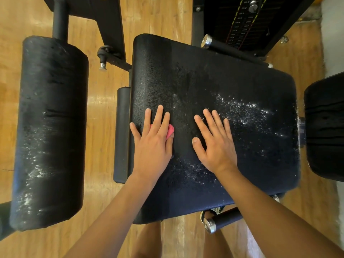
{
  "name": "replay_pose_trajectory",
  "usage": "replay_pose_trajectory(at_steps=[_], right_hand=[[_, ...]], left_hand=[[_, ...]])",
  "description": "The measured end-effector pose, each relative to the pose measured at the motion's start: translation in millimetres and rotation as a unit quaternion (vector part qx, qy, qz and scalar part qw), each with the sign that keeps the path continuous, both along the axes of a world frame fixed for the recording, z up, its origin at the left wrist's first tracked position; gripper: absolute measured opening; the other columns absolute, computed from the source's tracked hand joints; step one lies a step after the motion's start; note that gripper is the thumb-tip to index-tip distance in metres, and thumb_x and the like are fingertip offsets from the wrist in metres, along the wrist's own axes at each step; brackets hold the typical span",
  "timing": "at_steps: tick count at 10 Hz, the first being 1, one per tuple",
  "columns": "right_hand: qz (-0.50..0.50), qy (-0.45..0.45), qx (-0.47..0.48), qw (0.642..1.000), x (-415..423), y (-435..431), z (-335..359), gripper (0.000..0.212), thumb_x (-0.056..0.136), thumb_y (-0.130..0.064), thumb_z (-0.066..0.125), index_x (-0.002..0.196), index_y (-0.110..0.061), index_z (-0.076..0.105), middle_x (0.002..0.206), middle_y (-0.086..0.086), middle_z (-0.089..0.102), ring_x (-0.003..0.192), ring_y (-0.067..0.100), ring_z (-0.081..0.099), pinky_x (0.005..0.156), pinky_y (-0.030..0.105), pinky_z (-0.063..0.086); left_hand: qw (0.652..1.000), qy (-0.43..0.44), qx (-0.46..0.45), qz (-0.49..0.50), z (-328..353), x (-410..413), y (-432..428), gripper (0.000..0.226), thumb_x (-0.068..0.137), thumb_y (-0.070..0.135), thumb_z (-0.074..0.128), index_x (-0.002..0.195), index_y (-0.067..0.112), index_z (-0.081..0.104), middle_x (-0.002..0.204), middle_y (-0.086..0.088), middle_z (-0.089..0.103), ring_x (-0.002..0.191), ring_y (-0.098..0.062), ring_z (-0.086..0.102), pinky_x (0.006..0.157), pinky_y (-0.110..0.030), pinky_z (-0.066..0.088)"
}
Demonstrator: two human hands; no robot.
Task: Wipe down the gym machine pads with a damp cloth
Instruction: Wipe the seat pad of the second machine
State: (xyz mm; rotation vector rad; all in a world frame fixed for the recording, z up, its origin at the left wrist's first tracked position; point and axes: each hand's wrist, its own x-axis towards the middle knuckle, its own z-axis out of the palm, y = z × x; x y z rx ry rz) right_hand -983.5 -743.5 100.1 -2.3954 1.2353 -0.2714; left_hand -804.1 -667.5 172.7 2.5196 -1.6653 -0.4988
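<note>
A black seat pad (214, 86) of a gym machine fills the middle of the view, wet and speckled with shiny droplets on its right half. My left hand (153, 140) lies flat on the pad's left part, fingers straight, pressing a pink cloth (170, 131) that peeks out from under the fingers. My right hand (214, 140) rests flat on the pad beside it, fingers spread, holding nothing. A long black roller pad (50, 131) stands to the left, also streaked with wet marks.
A second black pad (325, 127) shows at the right edge. Chrome-capped handles (221, 220) stick out below and above the seat (208, 40). A weight stack (243, 21) stands at the top right. My legs and a wooden floor (104, 108) lie beneath.
</note>
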Motion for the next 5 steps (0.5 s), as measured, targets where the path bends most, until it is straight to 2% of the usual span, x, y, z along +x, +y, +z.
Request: replay_pose_trajectory(at_steps=[1,4,5], right_hand=[[0.000,0.004,0.000,1.000,0.2,0.4,0.6,0.060,0.104,-0.043,0.036,0.161,-0.026,0.028,0.171,0.003,0.018,0.159,0.020,0.005,0.128,0.054,0.010],[0.000,-0.004,-0.002,1.000,0.6,0.0,-0.6,0.060,0.104,-0.042,0.037,0.161,-0.025,0.029,0.171,0.002,0.018,0.159,0.020,0.005,0.128,0.053,0.009],[0.000,-0.002,-0.004,1.000,0.8,-0.7,-1.1,0.060,0.104,-0.042,0.037,0.161,-0.025,0.029,0.171,0.002,0.017,0.159,0.020,0.005,0.128,0.053,0.009]], left_hand=[[1.000,-0.011,0.009,-0.007,0.2,-1.8,4.3,0.055,0.109,0.033,0.033,0.161,0.017,0.027,0.171,0.001,0.012,0.159,-0.027,-0.001,0.122,-0.062,0.001],[1.000,-0.006,0.005,0.000,-2.3,-14.2,27.8,0.059,0.107,0.024,0.042,0.162,0.014,0.025,0.171,-0.001,0.011,0.158,-0.027,0.001,0.122,-0.056,-0.002],[1.000,0.004,-0.009,0.011,-0.7,-14.0,24.4,0.056,0.108,0.029,0.035,0.161,0.014,0.026,0.172,-0.002,0.009,0.158,-0.026,0.000,0.122,-0.054,-0.002]])
